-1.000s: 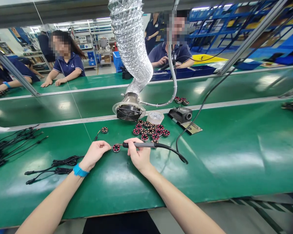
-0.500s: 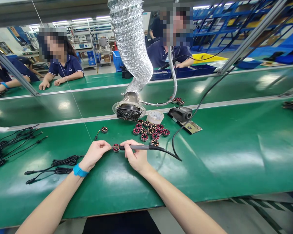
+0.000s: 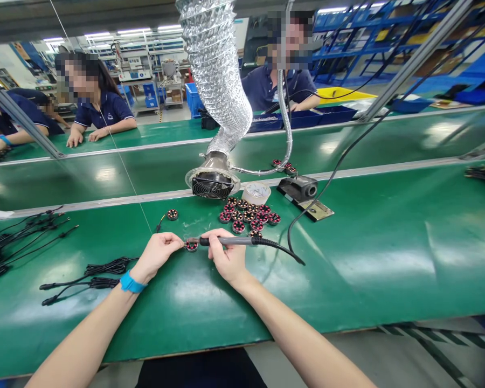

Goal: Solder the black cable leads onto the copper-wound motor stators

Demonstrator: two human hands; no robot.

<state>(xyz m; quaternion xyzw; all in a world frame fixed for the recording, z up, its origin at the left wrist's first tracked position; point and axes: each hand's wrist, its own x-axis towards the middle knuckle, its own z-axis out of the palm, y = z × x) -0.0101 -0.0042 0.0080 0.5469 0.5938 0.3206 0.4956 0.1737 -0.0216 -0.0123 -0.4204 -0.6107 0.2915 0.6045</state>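
My right hand is closed on the grey handle of a soldering iron, whose black cable trails to the right. The iron's tip is over a small round red-and-black coil part on the green bench. At the left edge of that part, my left hand, with a blue wristband, has thumb and finger pinched together; what they hold is too small to make out. A similar round part with a short wire lies behind my left hand. Several more coil parts sit grouped beyond my right hand.
A fume extractor on a silver duct hangs behind the parts, beside a tape roll. An iron stand is at back right. Black cables lie on the left. People sit across the bench behind a green divider.
The soldering iron and my right hand have shifted slightly up and right, the handle now more level. My left hand has barely moved. Small coil parts behind the silver hose have shifted left.
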